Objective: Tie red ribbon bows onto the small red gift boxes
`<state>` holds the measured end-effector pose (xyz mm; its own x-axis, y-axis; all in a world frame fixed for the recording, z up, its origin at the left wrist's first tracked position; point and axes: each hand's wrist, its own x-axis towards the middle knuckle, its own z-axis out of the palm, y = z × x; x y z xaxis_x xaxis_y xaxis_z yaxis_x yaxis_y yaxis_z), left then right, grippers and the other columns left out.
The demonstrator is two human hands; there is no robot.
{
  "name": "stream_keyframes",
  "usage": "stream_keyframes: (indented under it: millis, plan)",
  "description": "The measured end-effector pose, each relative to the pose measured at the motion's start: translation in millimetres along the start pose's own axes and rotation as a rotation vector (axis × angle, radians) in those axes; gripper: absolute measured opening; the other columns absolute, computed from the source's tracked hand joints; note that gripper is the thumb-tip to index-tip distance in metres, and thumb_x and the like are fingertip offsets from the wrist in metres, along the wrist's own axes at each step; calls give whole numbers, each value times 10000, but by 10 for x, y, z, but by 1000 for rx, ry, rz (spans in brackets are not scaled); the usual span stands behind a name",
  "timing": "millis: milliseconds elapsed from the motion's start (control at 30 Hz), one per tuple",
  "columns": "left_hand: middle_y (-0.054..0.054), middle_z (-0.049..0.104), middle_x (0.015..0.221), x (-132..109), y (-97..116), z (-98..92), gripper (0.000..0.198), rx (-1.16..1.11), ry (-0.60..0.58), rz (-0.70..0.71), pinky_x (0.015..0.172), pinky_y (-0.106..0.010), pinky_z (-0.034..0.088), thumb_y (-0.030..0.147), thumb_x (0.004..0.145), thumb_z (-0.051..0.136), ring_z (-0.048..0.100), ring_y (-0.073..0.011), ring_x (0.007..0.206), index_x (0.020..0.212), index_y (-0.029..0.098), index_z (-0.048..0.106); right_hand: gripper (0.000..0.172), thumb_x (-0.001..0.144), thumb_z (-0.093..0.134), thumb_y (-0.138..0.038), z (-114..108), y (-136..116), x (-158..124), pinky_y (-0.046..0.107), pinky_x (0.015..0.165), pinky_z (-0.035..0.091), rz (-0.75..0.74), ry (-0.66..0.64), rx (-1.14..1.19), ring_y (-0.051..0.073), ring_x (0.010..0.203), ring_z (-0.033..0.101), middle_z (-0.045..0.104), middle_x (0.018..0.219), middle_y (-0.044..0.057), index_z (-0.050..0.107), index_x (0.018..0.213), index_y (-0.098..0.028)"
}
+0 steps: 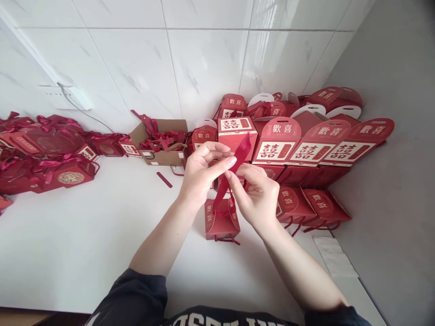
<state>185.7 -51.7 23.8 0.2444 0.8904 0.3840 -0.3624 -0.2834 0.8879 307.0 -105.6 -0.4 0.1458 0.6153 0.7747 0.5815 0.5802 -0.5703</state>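
Note:
A dark red ribbon (242, 151) is pinched between my two hands, one end standing up above the fingers. Its lower part runs down to a small red gift box (222, 226) on the white table below. My left hand (209, 167) grips the ribbon between thumb and fingers. Close against it, my right hand (256, 190) pinches the same ribbon lower down. The box has curved top flaps with pale characters and a twisted red cord at its near side. My hands and the ribbon partly hide the boxes behind.
Stacked red gift boxes (277, 142) fill the back right beside the grey wall. An open cardboard box (166, 157) of ribbons stands behind my left hand. Ribbon-tied boxes (47, 140) are piled at left. A dark red strip (164, 179) and white paper (335, 256) lie on the table.

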Motion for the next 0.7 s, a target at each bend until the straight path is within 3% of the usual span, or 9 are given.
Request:
stream_keyframes:
  millis: [67, 133, 233, 300, 467, 600, 700]
  plan:
    - [-57, 674, 1095, -4, -111, -88, 356, 22, -91, 60, 883, -264, 497, 352, 774, 754, 622, -180, 1064, 1086, 229, 634, 93, 881, 644, -276, -16, -6, 9, 308, 752, 528, 92, 19, 103, 169, 749, 669, 730, 809, 17, 681, 831, -208]
    - [-85, 617, 1262, -26, -267, -229, 495, 56, -263, 74, 987, -318, 458, 424, 786, 729, 571, -225, 1189, 1224, 244, 586, 77, 877, 650, -281, -34, -7, 16, 293, 732, 547, 176, 15, 226, 170, 771, 687, 739, 842, 14, 691, 864, -218]
    - [-83, 669, 1193, -105, -494, -461, 451, 274, -566, -43, 967, -357, 473, 342, 754, 769, 622, -250, 1114, 1173, 228, 644, 59, 873, 660, -274, -51, 4, 31, 297, 755, 575, 271, -1, 431, 191, 849, 721, 745, 865, 21, 680, 875, -219]
    - [-82, 698, 1127, -180, -596, -573, 391, 396, -673, -124, 968, -380, 473, 311, 752, 770, 640, -255, 1072, 1118, 209, 680, 64, 866, 673, -264, -53, 14, 46, 306, 772, 590, 317, -1, 552, 207, 897, 733, 748, 849, 21, 653, 909, -221]
    - [-97, 695, 1106, -343, -721, -650, 419, 362, -684, -203, 973, -403, 476, 285, 717, 799, 648, -252, 1053, 1096, 178, 654, 209, 851, 696, -251, -66, 29, 112, 361, 859, 600, 328, 58, 667, 199, 883, 748, 759, 826, -12, 565, 1014, -251]
    - [-97, 672, 1123, -392, -792, -646, 552, 282, -608, -203, 984, -400, 471, 247, 659, 843, 648, -238, 1043, 1145, 185, 589, 139, 842, 707, -292, -117, 33, 178, 319, 764, 612, 300, 86, 528, 200, 818, 751, 745, 747, -8, 587, 852, -223]
    - [-109, 687, 1086, -379, -792, -645, 404, 243, -680, -209, 937, -384, 488, 283, 737, 788, 651, -245, 1028, 1090, 171, 627, 169, 828, 718, -305, -173, 32, 227, 297, 704, 593, 263, 139, 378, 196, 780, 736, 743, 749, 9, 643, 725, -195]
